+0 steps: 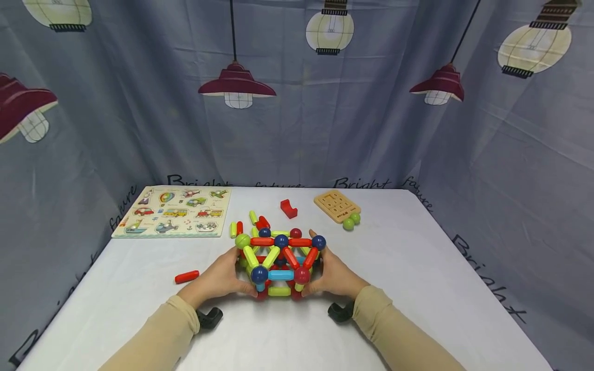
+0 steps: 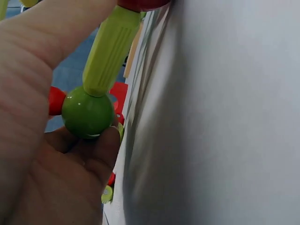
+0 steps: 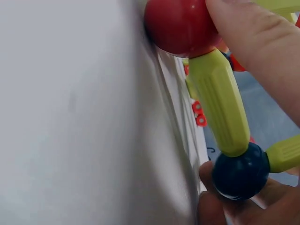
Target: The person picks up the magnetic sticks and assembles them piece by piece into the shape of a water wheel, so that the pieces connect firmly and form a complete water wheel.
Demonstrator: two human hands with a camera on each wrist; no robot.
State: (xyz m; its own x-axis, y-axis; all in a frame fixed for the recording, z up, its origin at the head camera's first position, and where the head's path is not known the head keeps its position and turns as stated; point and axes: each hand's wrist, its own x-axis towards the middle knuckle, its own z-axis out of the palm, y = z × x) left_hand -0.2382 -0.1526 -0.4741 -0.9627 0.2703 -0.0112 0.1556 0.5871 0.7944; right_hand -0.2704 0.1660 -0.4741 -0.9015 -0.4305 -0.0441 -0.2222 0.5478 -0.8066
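Observation:
A framework of magnetic building rods and balls (image 1: pixel 281 275) is held between both hands at the middle of the white table. Its rods are red, yellow-green and light blue; the balls are dark blue, red and green. At its left side, the left hand (image 1: pixel 221 278) grips it, the fingers curled by a green ball (image 2: pixel 88 112) and the thumb reaching along the lower edge. From the right, the right hand (image 1: pixel 337 277) holds it, thumb on a red ball (image 3: pixel 182 26), fingers behind a dark blue ball (image 3: pixel 240 171). Whether its base touches the table cannot be told.
A loose red rod (image 1: pixel 187 277) lies left of the left hand. Behind the framework are several short rods (image 1: pixel 252 217) and a red curved block (image 1: pixel 289 208). A picture puzzle board (image 1: pixel 174 212) lies back left; a wooden board (image 1: pixel 335 205) and green balls (image 1: pixel 348 224) lie back right.

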